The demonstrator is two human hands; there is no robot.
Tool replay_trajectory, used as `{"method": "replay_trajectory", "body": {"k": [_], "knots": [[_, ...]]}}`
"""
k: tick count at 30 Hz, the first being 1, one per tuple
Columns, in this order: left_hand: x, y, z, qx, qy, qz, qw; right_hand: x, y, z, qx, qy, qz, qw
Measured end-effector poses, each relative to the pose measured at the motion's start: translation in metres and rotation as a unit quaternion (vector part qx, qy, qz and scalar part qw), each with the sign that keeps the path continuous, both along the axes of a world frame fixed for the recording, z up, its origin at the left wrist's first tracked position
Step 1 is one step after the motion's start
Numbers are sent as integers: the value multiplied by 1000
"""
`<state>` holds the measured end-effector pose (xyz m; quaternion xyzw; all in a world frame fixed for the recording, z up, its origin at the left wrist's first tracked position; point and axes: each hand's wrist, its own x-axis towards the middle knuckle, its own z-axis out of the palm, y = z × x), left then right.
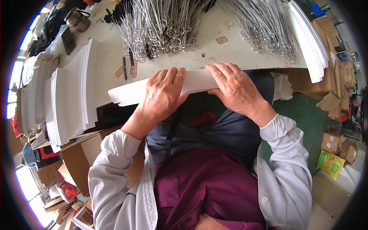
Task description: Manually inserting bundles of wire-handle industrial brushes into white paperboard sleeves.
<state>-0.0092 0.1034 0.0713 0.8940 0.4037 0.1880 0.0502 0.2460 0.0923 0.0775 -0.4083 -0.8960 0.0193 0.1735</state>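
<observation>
A long white folded paper strip point(198, 81) lies crosswise at the table's near edge, above my lap. My left hand point(164, 92) grips it left of the middle, fingers over the far edge and thumb on the near side. Toward its right end my right hand point(234, 89) holds it the same way. At its left end several layers show; whether it is one folded piece or a few cannot be told. Just beyond it, two small dark-bristled wire brushes point(124, 69) rest on the table.
A big pile of wire brushes point(165, 32) with looped ends lies at the far middle, and another wire pile point(264, 27) to its right. White strips stand stacked at left point(76, 92) and right point(308, 42). A metal flask point(77, 20) is far left; cardboard boxes point(331, 142) are at right.
</observation>
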Motion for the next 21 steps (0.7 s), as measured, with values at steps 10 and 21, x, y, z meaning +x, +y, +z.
{"method": "replay_trajectory", "body": {"k": [10, 21], "knots": [[6, 1, -3, -46, -12, 3, 999, -15, 12, -9, 50, -22, 44, 997], [-18, 21, 2, -32, 7, 37, 999, 5, 34, -6, 42, -30, 14, 999]]}}
